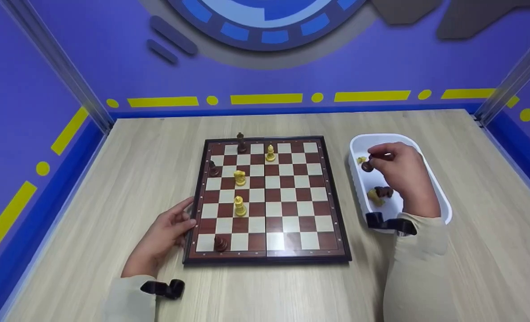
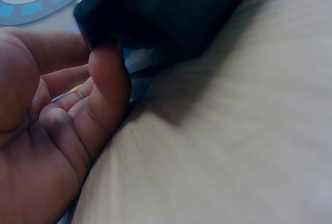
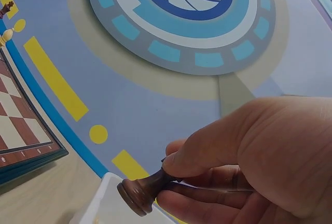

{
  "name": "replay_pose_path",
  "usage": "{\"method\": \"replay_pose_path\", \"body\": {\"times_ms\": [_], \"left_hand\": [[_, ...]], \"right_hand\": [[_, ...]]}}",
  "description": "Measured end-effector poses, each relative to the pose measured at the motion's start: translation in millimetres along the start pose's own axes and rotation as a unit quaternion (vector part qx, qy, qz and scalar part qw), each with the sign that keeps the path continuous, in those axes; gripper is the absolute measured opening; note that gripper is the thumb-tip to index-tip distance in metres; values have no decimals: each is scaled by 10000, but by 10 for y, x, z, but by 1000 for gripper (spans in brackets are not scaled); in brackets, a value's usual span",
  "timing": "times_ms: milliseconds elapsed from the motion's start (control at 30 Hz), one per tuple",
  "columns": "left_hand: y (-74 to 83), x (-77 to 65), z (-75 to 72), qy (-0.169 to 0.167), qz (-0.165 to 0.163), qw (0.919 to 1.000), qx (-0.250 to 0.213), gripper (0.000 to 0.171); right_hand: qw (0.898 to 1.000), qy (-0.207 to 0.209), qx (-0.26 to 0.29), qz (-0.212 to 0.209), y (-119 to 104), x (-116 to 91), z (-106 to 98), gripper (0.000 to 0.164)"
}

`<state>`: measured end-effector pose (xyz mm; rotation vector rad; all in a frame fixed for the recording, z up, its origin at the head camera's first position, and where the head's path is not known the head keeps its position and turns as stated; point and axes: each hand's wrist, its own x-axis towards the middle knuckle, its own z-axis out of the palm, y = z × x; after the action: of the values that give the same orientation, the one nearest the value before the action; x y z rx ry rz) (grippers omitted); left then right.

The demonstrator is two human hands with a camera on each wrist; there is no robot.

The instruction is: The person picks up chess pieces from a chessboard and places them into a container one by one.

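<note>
My right hand (image 1: 401, 170) is over the white plastic tub (image 1: 444, 210) and pinches a dark brown chess piece (image 3: 142, 193) between thumb and fingers. The piece's round base points away from the hand; its top is hidden by the fingers. My left hand (image 1: 164, 235) grips the left edge of the chessboard (image 1: 265, 259), thumb at the rim and fingers curled at the side. On the board stand a yellow knight (image 1: 240, 178), a tall yellow piece (image 1: 240, 206), a yellow bishop (image 1: 270, 153), a dark king (image 1: 241, 143) and two other dark pieces (image 1: 214, 169).
Inside the tub lie more dark (image 1: 384, 192) and yellow pieces (image 1: 375, 197). The tub stands to the right of the board on a pale wooden table (image 1: 148, 156). Blue printed panels (image 1: 265, 80) wall in the table at the back and both sides.
</note>
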<state>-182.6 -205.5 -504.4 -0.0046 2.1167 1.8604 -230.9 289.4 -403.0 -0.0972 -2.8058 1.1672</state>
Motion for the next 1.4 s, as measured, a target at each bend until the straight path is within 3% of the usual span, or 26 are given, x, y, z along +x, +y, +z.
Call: {"method": "replay_pose_path", "body": {"times_ms": [600,1000,1400], "left_hand": [[10,12,6,123,-169,9997,142,63],[10,3,-2,-6,7,9998,216,66],[18,-5,6,41,-74,9999,67,63]], "right_hand": [[9976,-332,352,504,29,31,25,30],[9963,-505,282,636,71,45,58,31],[9941,-695,223,798,94,59,69,31]]}}
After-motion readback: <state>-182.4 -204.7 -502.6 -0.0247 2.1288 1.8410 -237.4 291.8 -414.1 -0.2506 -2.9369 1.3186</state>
